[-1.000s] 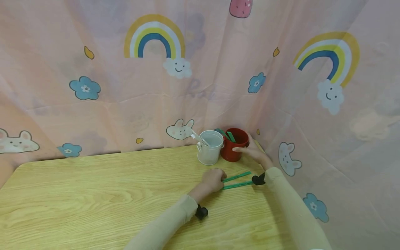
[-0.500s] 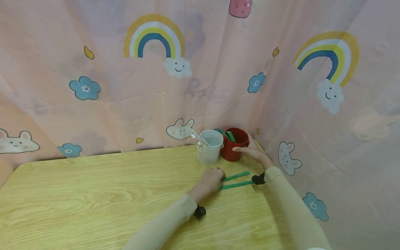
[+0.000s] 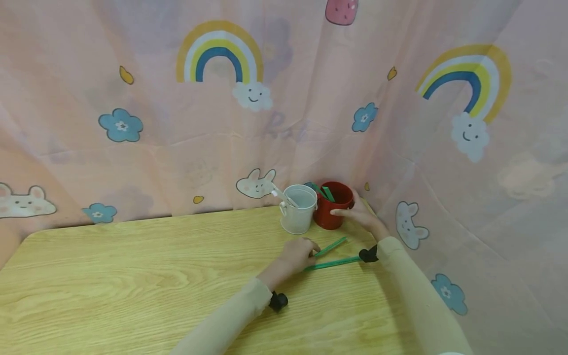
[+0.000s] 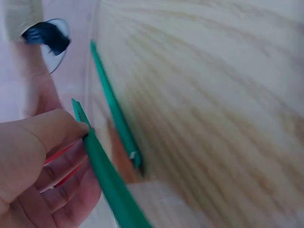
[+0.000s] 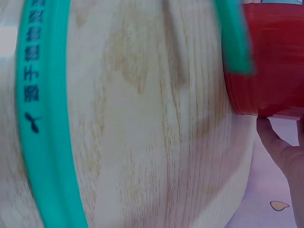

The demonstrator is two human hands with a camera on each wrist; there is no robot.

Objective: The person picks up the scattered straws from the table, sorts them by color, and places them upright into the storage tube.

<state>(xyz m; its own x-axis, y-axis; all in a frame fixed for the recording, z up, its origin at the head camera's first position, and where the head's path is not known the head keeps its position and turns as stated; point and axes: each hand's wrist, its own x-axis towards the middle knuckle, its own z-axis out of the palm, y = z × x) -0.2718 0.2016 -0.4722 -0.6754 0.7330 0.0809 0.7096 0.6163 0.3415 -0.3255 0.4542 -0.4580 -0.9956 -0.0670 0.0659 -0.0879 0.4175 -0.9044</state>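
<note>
My left hand (image 3: 298,256) pinches a green wrapped straw (image 3: 332,246) between thumb and fingers, as the left wrist view shows. The straw's far end is tilted up off the table, pointing toward the buckets. A second green wrapped straw (image 3: 337,263) lies on the table just below it, with printed characters visible in the right wrist view. My right hand (image 3: 360,216) grips the side of a small red bucket (image 3: 327,218), thumb in front; its other fingers are mostly hidden. Inside that bucket, green wrapped straws (image 3: 328,194) stick up above the rim.
A white bucket (image 3: 296,219) stands touching or nearly touching the red one on its left, with white sticks (image 3: 284,196) leaning out. Behind the wooden table (image 3: 133,276) hangs a pink printed curtain (image 3: 155,148), which also runs along the right side.
The left hand has drawn back slightly to the left, and the pinched straw has lifted from the table, its far end rising. The right hand and both buckets stay put.
</note>
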